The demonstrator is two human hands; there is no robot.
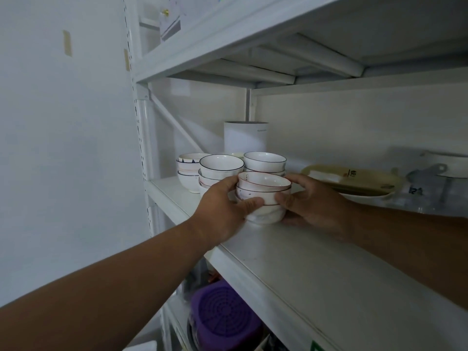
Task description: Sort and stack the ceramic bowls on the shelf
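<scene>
While both hands, left hand (222, 201) and right hand (311, 201), clasp the red-rimmed stack (263, 196) near the shelf (316, 262) front edge, placing step; next, seat it beside the blue-rimmed stacks (221, 168).

glossy ceramic bowls (263, 196), matt shelf (329, 269)

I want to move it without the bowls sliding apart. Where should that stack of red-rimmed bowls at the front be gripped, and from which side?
Grip the red-rimmed stack low, at the bottom bowl's wall, from both flanks, as the left hand and right hand do now. The upper bowls sit slightly askew, so probably steady the upper rims too.
</scene>
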